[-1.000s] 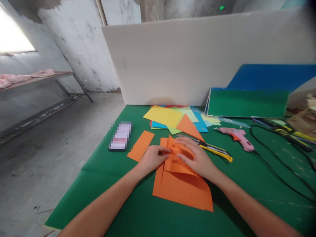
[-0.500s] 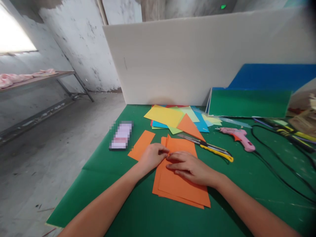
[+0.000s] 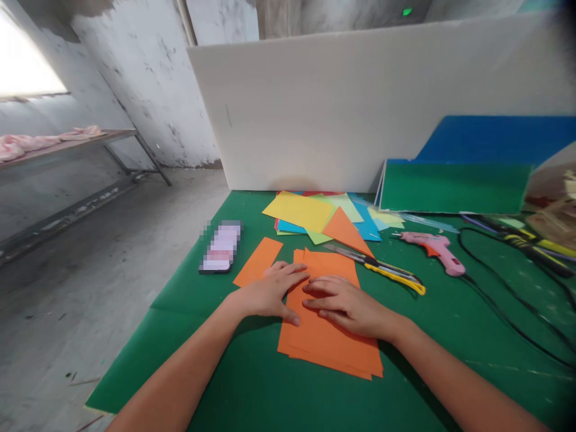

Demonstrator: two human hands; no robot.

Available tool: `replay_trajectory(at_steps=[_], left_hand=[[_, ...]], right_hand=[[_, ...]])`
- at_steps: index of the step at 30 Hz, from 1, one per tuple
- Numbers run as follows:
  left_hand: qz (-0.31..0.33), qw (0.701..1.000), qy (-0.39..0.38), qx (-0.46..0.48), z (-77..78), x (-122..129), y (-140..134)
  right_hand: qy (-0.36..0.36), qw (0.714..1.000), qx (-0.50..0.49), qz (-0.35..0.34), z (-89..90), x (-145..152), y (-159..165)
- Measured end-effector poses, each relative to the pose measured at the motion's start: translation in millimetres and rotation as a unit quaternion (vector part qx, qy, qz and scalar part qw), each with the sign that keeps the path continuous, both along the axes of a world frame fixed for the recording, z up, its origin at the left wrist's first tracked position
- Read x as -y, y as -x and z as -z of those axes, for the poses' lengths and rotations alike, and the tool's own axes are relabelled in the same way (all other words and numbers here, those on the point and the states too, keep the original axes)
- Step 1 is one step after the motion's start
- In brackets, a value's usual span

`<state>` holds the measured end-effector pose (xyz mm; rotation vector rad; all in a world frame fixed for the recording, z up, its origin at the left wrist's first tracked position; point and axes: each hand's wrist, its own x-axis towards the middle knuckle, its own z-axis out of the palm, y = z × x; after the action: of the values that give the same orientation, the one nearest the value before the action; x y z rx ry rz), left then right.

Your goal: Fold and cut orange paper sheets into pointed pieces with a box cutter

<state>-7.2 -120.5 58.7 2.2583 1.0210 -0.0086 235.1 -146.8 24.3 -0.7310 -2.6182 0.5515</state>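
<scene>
Several orange paper sheets (image 3: pixel 333 351) lie loosely stacked on the green table in front of me. My left hand (image 3: pixel 276 291) rests at the left edge of the stack, fingers spread and thumb apart. Flat on the middle of the top sheet is my right hand (image 3: pixel 344 303), its fingers stretched out to the left. A smaller orange paper strip (image 3: pixel 258 261) lies partly behind my left hand. Just beyond the stack, to the right, is a yellow utility knife (image 3: pixel 396 276) with its blade out, near an orange paper triangle (image 3: pixel 346 231).
A phone (image 3: pixel 221 247) with a blurred screen lies to the left. Coloured paper (image 3: pixel 299 210) is piled at the back, before a white board (image 3: pixel 315 114). Rightward are a pink glue gun (image 3: pixel 434 252) with its black cable (image 3: pixel 499 321), pliers (image 3: pixel 535 243) and a green board (image 3: pixel 454 187).
My left hand has let go of the paper's raised edge and spread open, shifting slightly left and nearer. The paper's upper edge now lies flatter. My right hand stays put.
</scene>
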Motion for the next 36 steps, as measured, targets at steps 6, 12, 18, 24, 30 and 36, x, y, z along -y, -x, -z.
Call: replay_trajectory(at_steps=[6, 12, 18, 24, 30, 36], left_hand=[[-0.002, 1.0, 0.003, -0.001, 1.1, 0.1, -1.0], [0.0, 1.0, -0.005, 0.0, 1.3, -0.3, -0.5], [-0.001, 1.0, -0.009, 0.005, 1.7, -0.4, -0.7], [0.0, 1.0, -0.006, 0.009, 0.4, 0.9, -0.8], [-0.005, 1.0, -0.003, 0.005, 1.6, 1.0, -0.6], [-0.002, 1.0, -0.007, 0.006, 2.2, 0.9, -0.3]], right_hand=[[-0.001, 1.0, 0.007, -0.003, -0.7, -0.1, -0.3], [-0.003, 1.0, 0.01, -0.001, -1.7, 0.2, 0.2], [-0.003, 1.0, 0.01, 0.003, -1.9, 0.6, 0.3], [0.005, 1.0, 0.013, 0.003, -3.5, 1.0, 0.0], [0.005, 1.0, 0.016, 0.004, -4.4, 1.2, 0.9], [0.001, 1.0, 0.015, 0.0, -3.8, 1.2, 1.5]])
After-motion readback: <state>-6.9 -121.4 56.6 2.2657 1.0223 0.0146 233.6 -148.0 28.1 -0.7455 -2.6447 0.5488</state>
